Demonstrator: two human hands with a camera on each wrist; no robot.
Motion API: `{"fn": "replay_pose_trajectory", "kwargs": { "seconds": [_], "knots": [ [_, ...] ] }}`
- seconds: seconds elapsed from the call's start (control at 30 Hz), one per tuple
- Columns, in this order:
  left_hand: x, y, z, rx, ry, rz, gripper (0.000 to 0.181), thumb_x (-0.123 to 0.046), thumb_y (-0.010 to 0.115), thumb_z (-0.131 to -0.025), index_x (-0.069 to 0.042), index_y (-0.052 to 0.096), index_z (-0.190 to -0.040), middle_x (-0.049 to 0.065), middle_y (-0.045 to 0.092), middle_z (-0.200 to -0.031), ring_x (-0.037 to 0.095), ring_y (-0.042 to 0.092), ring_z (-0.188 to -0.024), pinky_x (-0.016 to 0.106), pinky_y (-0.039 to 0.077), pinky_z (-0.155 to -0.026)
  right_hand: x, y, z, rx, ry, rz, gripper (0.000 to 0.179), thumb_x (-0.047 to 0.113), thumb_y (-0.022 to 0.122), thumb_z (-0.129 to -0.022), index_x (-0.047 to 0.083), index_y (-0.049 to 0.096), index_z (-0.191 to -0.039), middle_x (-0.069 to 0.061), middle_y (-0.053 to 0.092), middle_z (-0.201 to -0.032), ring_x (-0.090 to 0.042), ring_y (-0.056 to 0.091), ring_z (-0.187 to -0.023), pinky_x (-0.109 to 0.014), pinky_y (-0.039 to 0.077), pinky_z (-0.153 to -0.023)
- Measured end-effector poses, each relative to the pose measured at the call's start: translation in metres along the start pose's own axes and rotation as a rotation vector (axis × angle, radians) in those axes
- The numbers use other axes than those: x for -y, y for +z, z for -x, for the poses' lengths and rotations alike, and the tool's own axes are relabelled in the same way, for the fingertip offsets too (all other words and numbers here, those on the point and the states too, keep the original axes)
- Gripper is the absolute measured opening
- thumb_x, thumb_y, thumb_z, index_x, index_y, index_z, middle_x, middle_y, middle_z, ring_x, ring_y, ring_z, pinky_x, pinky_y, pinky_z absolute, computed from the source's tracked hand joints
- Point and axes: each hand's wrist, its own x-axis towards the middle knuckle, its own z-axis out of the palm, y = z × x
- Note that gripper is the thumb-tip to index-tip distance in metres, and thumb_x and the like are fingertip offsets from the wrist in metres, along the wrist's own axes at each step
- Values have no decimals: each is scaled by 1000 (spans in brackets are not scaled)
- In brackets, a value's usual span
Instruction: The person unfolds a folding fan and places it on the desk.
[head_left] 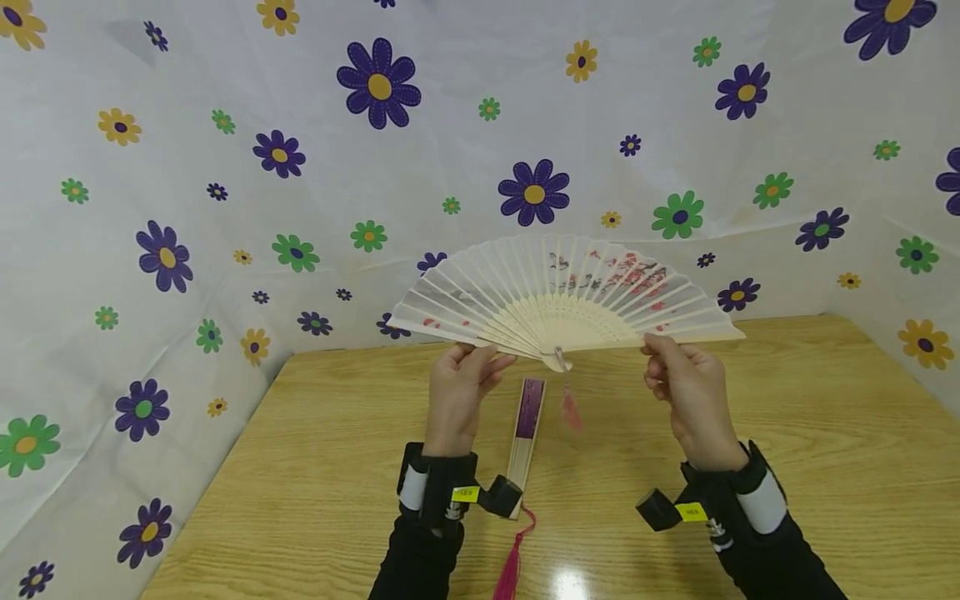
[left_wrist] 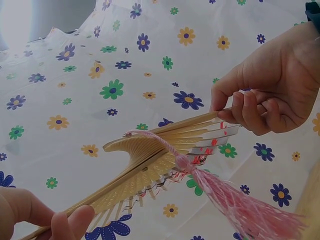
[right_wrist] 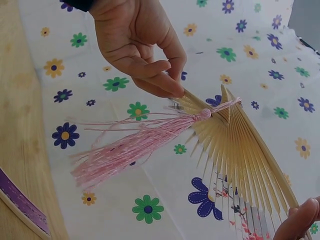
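A white folding fan point(head_left: 562, 292) with red and grey blossom print is spread wide above the table. My left hand point(head_left: 459, 392) pinches its left outer rib between thumb and fingers. On the opposite side, my right hand point(head_left: 693, 400) pinches the right outer rib. From the fan's pivot hangs a pink tassel point(right_wrist: 135, 145), also plain in the left wrist view. Beneath the fan, a folded purple fan point(head_left: 529, 408) with pale wooden ribs lies on the table, its magenta tassel point(head_left: 510, 567) trailing toward me. The left wrist camera hides part of that fan's lower end.
The wooden table point(head_left: 825, 433) spreads under both hands. Behind it and along the sides hangs a white cloth point(head_left: 315, 208) printed with purple, green and yellow flowers. A light reflection shows at the table's near part.
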Motion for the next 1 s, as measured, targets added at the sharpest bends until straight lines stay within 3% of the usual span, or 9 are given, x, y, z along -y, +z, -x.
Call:
{"fn": "replay_pose_trajectory", "kwargs": {
  "seconds": [0.2, 0.4, 0.47, 0.6, 0.7, 0.83, 0.93, 1.0],
  "knots": [
    [2, 5, 0, -6, -3, 42, 7, 2, 53, -95, 7, 57, -98, 0, 65, -78, 6, 70, -71, 10, 52, -55, 5, -1, -1, -70, -36, 19, 39, 8, 57, -96, 14, 65, -58, 9, 51, -46, -4, 45, -44, -12, 37, -39],
    [17, 21, 4, 45, -70, 46, 11, 3, 53, -97, 10, 58, -103, -5, 69, -75, 4, 69, -71, 10, 53, -58, 11, -16, -9, -129, -97, 29, 41, 3, 55, -95, 12, 63, -56, 9, 50, -45, -4, 44, -42, -11, 37, -38],
    [27, 31, 5, 61, -110, 45, 16, 3, 54, -96, 13, 58, -108, -4, 71, -75, 4, 69, -71, 10, 53, -58, 15, -29, -14, -119, -126, 90, 39, 5, 57, -95, 13, 64, -58, 10, 53, -46, -3, 46, -42, -11, 38, -38],
    [54, 57, 5, 68, -251, 56, 19, 0, 58, -95, 13, 61, -108, 7, 75, -82, 4, 68, -70, 9, 52, -55, 23, -64, -26, -80, -134, 359, 36, 15, 60, -96, 22, 66, -62, 16, 55, -49, -2, 50, -46, -12, 38, -41],
    [79, 78, 6, 91, -354, 39, 19, -1, 59, -95, 12, 64, -107, 20, 76, -94, 3, 67, -67, 7, 51, -53, 25, -96, -36, -57, -54, 566, 34, 23, 59, -97, 28, 65, -63, 19, 55, -52, -1, 51, -51, -14, 39, -45],
    [111, 107, 10, 123, -420, -24, 18, 1, 59, -94, 10, 69, -105, 26, 74, -99, -2, 63, -58, 6, 46, -48, 20, -135, -47, -62, 111, 764, 32, 30, 54, -98, 7, 72, -85, 18, 54, -56, -1, 53, -55, -15, 45, -49],
    [130, 123, 15, 97, -468, -64, 16, 4, 60, -92, 10, 72, -100, 27, 74, -96, -4, 57, -47, 6, 42, -42, 10, -159, -54, -82, 268, 777, 39, 28, 53, -98, -9, 66, -97, 15, 56, -56, -2, 55, -53, -15, 48, -48],
    [137, 132, 18, 60, -511, -85, 14, 5, 61, -92, 11, 73, -95, 28, 74, -94, -4, 53, -41, 6, 39, -38, 3, -173, -57, -92, 368, 729, 30, 23, 55, -97, -5, 64, -92, 12, 57, -54, -4, 57, -51, -17, 51, -47]
  ]
}}
